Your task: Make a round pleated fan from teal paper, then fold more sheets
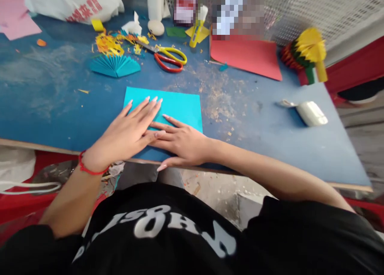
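Note:
A sheet of cyan paper lies flat on the blue tabletop, its near edge under my hands. My left hand, with a red string bracelet at the wrist, rests flat on the sheet, fingers pointing away and to the right. My right hand lies flat beside it, fingers pointing left, the fingertips almost meeting my left palm. Neither hand grips anything. The sheet's lower middle is hidden beneath them.
Behind the sheet lie orange-handled and yellow-handled scissors, a teal pleated paper fan, yellow paper scraps and a red paper sheet. A white glue bottle lies at right. A folded paper fan stands at the back right.

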Available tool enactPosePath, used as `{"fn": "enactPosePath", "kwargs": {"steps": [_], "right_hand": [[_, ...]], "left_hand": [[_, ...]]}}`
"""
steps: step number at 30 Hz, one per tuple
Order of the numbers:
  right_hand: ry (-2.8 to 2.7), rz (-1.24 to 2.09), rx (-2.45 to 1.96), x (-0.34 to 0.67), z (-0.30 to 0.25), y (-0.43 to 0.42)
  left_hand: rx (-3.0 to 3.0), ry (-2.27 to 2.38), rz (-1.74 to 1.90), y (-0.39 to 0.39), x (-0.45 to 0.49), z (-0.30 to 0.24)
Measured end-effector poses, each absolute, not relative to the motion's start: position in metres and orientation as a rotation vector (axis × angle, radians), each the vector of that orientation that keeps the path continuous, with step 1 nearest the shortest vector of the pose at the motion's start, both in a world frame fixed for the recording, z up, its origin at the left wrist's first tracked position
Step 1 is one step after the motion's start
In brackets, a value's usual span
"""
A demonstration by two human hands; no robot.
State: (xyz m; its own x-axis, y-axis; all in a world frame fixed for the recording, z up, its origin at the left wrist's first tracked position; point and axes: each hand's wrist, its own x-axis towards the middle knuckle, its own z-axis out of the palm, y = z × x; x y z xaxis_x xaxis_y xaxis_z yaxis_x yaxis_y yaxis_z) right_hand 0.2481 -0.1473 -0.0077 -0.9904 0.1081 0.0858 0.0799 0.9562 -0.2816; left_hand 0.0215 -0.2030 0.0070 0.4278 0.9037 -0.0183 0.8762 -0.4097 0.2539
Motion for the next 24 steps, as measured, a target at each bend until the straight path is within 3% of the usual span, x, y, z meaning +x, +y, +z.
{"fn": "enactPosePath", "kwargs": {"steps": [8,14,19,24], "right_hand": [[-2.921,0.475,-0.572,0.308,-0.006,-0.187],[-2.743,0.242,-1.029,0.356,-0.012,-0.222],[-2.706,0.142,-1.085,0.360,-0.020,-0.232],[-2.674,0.090,-1.109,0.356,-0.022,-0.236]], "left_hand": [[2.480,1.688,0.146,-0.209,0.038,0.005],[2.666,1.429,0.098,-0.220,0.096,0.007],[2.679,1.353,0.038,-0.223,0.134,0.006],[2.774,1.287,0.113,-0.237,0.086,0.004]]}}
